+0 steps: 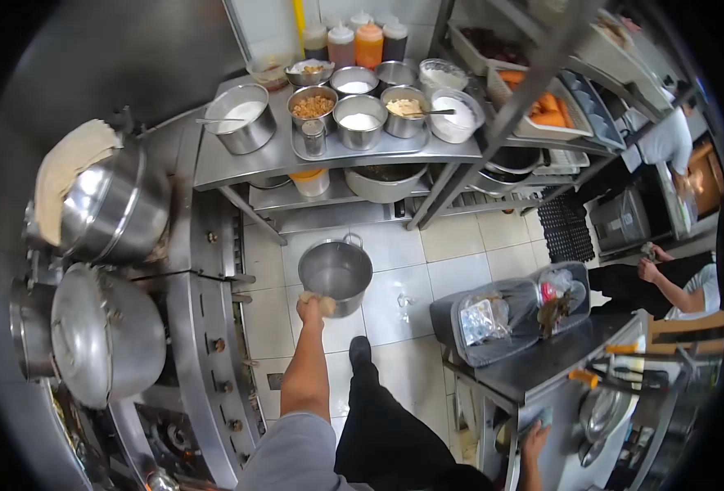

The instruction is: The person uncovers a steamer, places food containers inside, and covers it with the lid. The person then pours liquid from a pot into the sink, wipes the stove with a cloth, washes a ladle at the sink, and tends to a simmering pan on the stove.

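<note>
Head view: left hand (309, 310) outstretched, cloth (324, 304) against pot (336, 270)

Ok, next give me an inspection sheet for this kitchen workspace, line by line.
Surface: tiled floor, with a wet-looking mark right of the pot.
Job's things: open metal pot, gripped with a cloth; can't tell whether it touches the floor.
Clutter: lined bins holding plastic waste; filled containers crowd the steel shelf.
Hands: left hand on the cloth at the pot's near side; right hand beside the worktop, grip unclear.
Cables: nothing seen.
Surroundings: large lidded pot on the stove; co-worker's hands at right.
</note>
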Motion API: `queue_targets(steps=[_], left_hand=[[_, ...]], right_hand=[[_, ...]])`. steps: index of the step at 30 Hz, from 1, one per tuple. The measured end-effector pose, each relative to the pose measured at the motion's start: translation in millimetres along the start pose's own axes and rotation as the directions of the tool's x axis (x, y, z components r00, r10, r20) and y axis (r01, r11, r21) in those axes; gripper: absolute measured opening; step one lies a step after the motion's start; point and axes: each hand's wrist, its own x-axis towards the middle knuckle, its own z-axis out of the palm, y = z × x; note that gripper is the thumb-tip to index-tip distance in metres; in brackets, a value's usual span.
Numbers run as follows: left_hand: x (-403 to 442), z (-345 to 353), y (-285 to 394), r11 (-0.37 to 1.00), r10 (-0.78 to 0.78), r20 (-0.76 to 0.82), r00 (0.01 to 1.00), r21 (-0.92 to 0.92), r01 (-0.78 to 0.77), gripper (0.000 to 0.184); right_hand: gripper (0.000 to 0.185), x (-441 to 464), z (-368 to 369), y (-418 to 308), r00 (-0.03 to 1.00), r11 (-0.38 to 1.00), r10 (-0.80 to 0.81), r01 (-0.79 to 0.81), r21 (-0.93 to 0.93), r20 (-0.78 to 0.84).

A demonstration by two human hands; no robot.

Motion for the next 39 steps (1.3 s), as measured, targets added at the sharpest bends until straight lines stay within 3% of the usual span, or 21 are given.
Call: queue_targets(steps=[4, 6, 8, 10, 13, 17, 18, 19, 20, 21, 22, 23, 24, 25, 26, 27, 28, 30, 35, 37, 39], left_hand=[[97.3, 79.0, 2.5, 0.985, -0.012, -0.009, 1.0, -0.172, 0.01, 0.027], [131.1, 111.9, 11.2, 0.979, -0.015, -0.006, 1.0, -0.205, 0.013, 0.027], [158.6, 138.0, 18.5, 0.981, -0.022, -0.01, 1.0, -0.193, 0.02, 0.027], [179.0, 156.3, 21.2, 0.913, -0.091, 0.084, 0.992, -0.391, 0.117, 0.027], [189.9, 175.2, 32.9, 0.898, -0.128, 0.23, 0.965, -0.386, 0.211, 0.028], [179.9, 166.3, 24.8, 0.874, -0.147, 0.373, 0.916, -0.384, 0.297, 0.03], [167.4, 161.0, 29.9, 0.875, -0.146, 0.383, 0.912, -0.38, 0.3, 0.03], [148.4, 151.5, 34.0, 0.833, -0.093, 0.514, 0.853, -0.429, 0.349, 0.034], [131.4, 142.3, 24.3, 0.785, -0.044, 0.648, 0.76, -0.448, 0.428, 0.039], [116.1, 126.3, 18.6, 0.837, -0.078, 0.71, 0.699, -0.334, 0.433, 0.046], [101.6, 107.2, -2.3, 0.849, -0.184, 0.696, 0.694, -0.244, 0.47, 0.047], [71.6, 90.9, 1.1, 0.825, -0.232, 0.775, 0.588, -0.164, 0.541, 0.05], [27.7, 87.8, 17.9, 0.863, -0.298, 0.749, 0.591, -0.054, 0.503, 0.051], [10.0, 71.1, 9.9, 0.784, -0.435, 0.719, 0.542, 0.006, 0.621, 0.053], [-15.9, 60.4, 9.2, 0.726, -0.514, 0.704, 0.491, 0.053, 0.685, 0.053], [-40.2, 50.4, 6.6, 0.727, -0.585, 0.642, 0.496, 0.145, 0.671, 0.052], [-53.6, 32.1, -3.8, 0.727, -0.584, 0.694, 0.421, 0.217, 0.651, 0.05], [-84.4, 2.9, -7.2, 0.675, -0.717, 0.532, 0.451, 0.369, 0.638, 0.049], [-186.6, -50.7, 34.8, 0.692, -0.717, 0.629, 0.301, 0.588, 0.42, 0.047], [-224.5, -70.3, 49.8, 0.713, -0.7, 0.617, 0.359, 0.581, 0.392, 0.046], [-259.6, -102.1, 60.6, 0.744, -0.668, 0.604, 0.435, 0.557, 0.369, 0.046]], right_hand=[[0.058, 29.1, 7.9, 24.1, 0.999, 0.97, 0.042, -0.045, -0.239, -0.018], [0.07, 36.7, -5.1, 9.9, 0.956, 0.951, 0.271, -0.247, -0.189, 0.115], [0.07, 39.5, -5.4, 8.7, 0.941, 0.943, 0.312, -0.289, -0.168, 0.132], [0.07, 41.6, -8.2, 31.7, 0.926, 0.933, 0.349, -0.33, -0.14, 0.146], [0.07, 48.3, -15.7, 98.4, 0.919, 0.948, 0.315, -0.292, -0.126, 0.238], [0.068, 41.0, -24.5, 41.7, 0.908, 0.929, 0.345, -0.294, -0.223, 0.237], [0.066, 42.2, -20.8, 59.8, 0.933, 0.931, 0.253, -0.162, -0.326, 0.257], [0.065, 41.3, -20.1, 83.2, 0.945, 0.903, 0.175, -0.041, -0.428, 0.278], [0.045, 43.6, -10.0, 105.6, 0.937, 0.835, -0.161, 0.297, -0.462, 0.311], [0.03, 47.5, 1.2, 135.4, 0.822, 0.628, -0.479, 0.566, -0.533, 0.308], [0.021, 39.5, 4.4, 109.1, 0.91, 0.879, 0.009, 0.19, -0.437, 0.415], [0.026, 43.5, -9.7, -34.8, 0.863, 0.94, 0.326, -0.252, -0.231, 0.385], [0.031, 41.2, 4.4, -35.2, 0.945, 0.962, 0.24, -0.2, -0.187, 0.223], [0.038, 37.2, -3.4, -88.3, 0.966, 0.968, 0.23, -0.215, -0.127, 0.119], [0.045, 26.7, 2.2, -93.1, 0.998, 0.993, 0.055, -0.055, -0.1, -0.002], [0.052, 28.5, -0.9, -90.6, 0.993, 0.995, 0.022, -0.01, -0.101, 0.116], [0.048, 20.3, 3.2, -106.4, 1.0, 0.98, 0.008, -0.012, -0.198, -0.02], [0.062, 14.9, 10.5, -105.2, 0.998, 0.969, -0.055, 0.044, -0.244, -0.036], [0.065, 23.4, -7.2, -66.7, 0.994, 0.969, -0.107, 0.108, -0.222, 0.017], [0.063, 18.2, -23.0, -19.5, 0.989, 0.97, -0.144, 0.146, -0.196, 0.024], [0.061, 16.2, -32.7, 33.1, 1.0, 0.986, 0.025, -0.026, -0.162, -0.009]])
